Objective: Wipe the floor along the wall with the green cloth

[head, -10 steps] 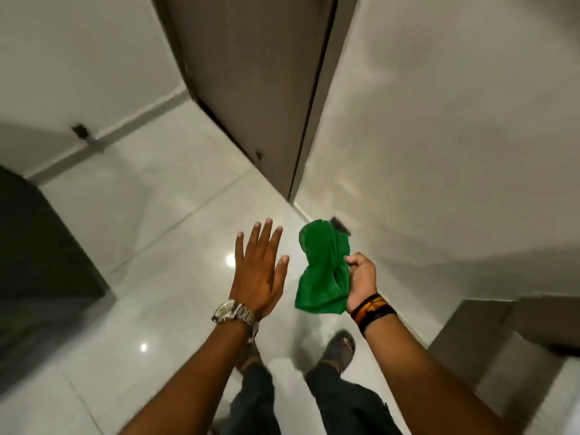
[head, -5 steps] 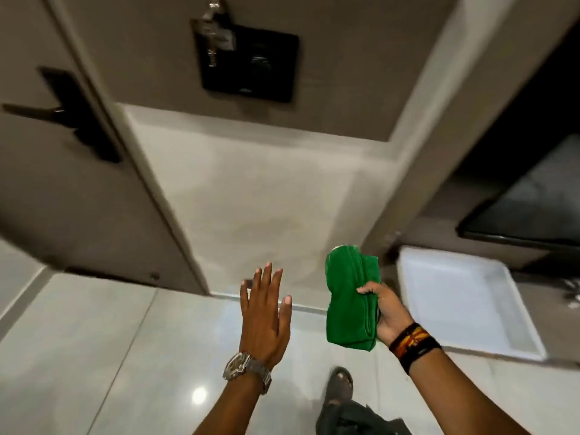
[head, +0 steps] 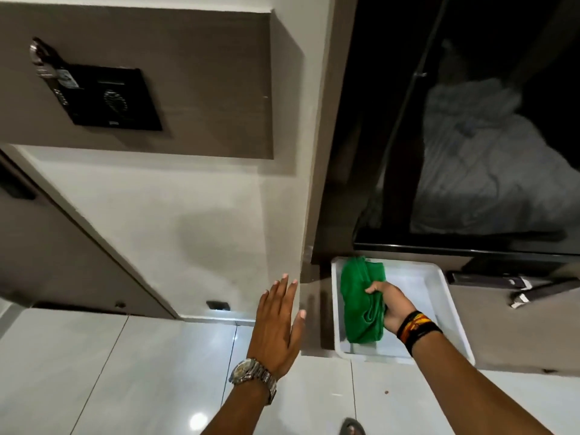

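My right hand point(head: 392, 306) grips the folded green cloth point(head: 361, 296), which hangs upright in the air in front of a white tray point(head: 439, 296). My left hand point(head: 276, 324) is held out flat with its fingers apart and nothing in it, just left of the cloth, in front of the wall point(head: 188, 221). The glossy white tiled floor point(head: 131, 365) runs along the foot of that wall. A watch sits on my left wrist and dark bands on my right.
The white tray lies on a brown counter point(head: 502, 324) at the right, beneath a dark screen point(head: 470, 120). Remote controls point(head: 489, 281) lie on the counter. A brown door point(head: 62, 262) stands at the left, a black wall panel point(head: 110, 98) above. A sandal point(head: 353, 428) shows at the bottom.
My view has swung right, bringing the tray, counter and dark screen into sight. My right hand with the cloth now sits in front of the tray; my left hand stays open.
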Available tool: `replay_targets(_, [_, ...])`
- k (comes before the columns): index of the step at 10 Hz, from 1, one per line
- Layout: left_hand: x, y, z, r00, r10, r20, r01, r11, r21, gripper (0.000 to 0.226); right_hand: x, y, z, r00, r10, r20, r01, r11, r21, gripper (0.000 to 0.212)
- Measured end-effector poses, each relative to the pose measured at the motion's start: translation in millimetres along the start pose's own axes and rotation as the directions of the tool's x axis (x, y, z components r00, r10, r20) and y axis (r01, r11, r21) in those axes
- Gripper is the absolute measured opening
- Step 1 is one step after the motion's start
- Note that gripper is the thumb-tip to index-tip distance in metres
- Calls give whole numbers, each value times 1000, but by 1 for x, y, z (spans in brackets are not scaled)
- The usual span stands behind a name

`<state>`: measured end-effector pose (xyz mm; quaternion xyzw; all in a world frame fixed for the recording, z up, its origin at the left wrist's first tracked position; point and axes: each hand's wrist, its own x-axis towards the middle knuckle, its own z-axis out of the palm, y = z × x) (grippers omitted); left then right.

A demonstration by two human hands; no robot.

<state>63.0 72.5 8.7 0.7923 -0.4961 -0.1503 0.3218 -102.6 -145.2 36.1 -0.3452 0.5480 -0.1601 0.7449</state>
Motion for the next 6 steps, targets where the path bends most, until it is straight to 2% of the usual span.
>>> replay_targets(1, [4, 14, 20, 997, -68, 33, 67, 997, 27, 57, 29, 8, -13, 975, -205, -87, 138, 862, -488, 49])
replay_targets(2, [4, 22, 27, 993, -115, 25, 113, 992, 59, 60, 37, 36, -30, 858, -512, 45, 282, 397, -873, 72])
replay_targets(3, [10, 29, 14, 987, -164, -6, 163, 981, 109, 61, 37, 60, -43, 836, -427, 344, 356, -56, -933, 68])
replay_targets(4, [20, 30, -20, 989, -144, -22, 146, 977, 156, 62, 28, 64, -44, 876, -317, 365, 339, -134, -931, 60])
replay_targets(5, [35, 24, -72, 994, -98, -54, 108, 962, 251, 69, 11, 44, -35, 883, -321, 343, 305, -164, -938, 57])
replay_targets(6, [52, 19, -128, 986, -1, -164, 56, 942, 331, 71, -14, 27, -21, 813, -406, 418, 449, -21, -893, 50])
